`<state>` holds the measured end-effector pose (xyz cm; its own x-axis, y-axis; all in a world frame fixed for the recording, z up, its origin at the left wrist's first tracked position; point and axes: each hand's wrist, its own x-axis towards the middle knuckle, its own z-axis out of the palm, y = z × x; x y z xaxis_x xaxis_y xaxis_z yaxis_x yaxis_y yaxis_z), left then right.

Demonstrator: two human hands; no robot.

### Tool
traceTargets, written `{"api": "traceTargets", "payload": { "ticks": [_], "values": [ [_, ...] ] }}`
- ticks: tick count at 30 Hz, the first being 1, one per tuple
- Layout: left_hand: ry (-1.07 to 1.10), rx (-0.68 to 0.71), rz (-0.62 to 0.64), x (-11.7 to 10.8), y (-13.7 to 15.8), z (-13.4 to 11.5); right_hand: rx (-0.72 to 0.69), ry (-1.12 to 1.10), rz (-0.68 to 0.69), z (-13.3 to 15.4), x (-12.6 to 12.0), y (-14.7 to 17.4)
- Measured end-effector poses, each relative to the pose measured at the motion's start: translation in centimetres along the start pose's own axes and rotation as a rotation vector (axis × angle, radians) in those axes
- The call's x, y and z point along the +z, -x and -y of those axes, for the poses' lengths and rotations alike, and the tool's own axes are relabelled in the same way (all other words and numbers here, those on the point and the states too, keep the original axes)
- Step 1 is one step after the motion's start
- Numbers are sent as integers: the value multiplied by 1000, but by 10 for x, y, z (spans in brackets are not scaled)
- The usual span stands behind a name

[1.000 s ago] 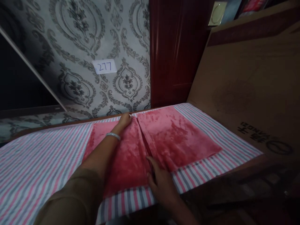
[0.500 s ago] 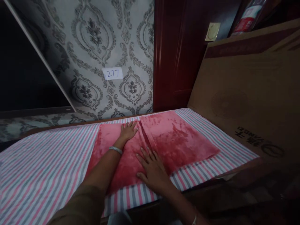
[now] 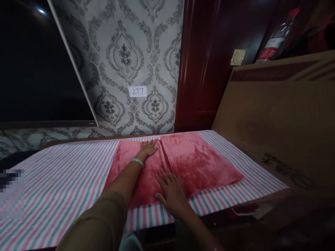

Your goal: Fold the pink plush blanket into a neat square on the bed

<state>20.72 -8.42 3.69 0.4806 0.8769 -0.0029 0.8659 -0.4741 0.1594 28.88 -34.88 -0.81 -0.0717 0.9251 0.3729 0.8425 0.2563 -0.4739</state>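
Lying flat along the middle of the bench, the red plush cloth is in two panels whose edges run almost together, parted by a narrow dark slit. Judging by that, the spreading looks largely done; the slit is not fully closed, and the near right corner looks slightly uneven. Whether the panels are folds of one piece, I cannot tell.

The left hand rests on the far part of the left panel, fingers spread, pinching nothing. The right hand lies nearer, beside the slit, its fingers spread too.

Beneath is a striped sheet, reaching out to left and right. On the right stands a cardboard box; its inside is hidden. At its far upper edge leans a clear bottle with a red cap; its contents are too dim to tell. On the far wall are a card marked 277 and, to the left, a dark screen.
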Motion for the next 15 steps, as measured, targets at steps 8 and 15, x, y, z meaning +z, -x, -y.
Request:
{"api": "traceTargets", "payload": {
  "ticks": [8,15],
  "values": [
    [67,62,-122,-14,-23,-26,116,-79,-710,-70,-62,31],
    [139,108,-195,-12,-62,-42,372,192,-875,-189,-102,71]
  ]
}}
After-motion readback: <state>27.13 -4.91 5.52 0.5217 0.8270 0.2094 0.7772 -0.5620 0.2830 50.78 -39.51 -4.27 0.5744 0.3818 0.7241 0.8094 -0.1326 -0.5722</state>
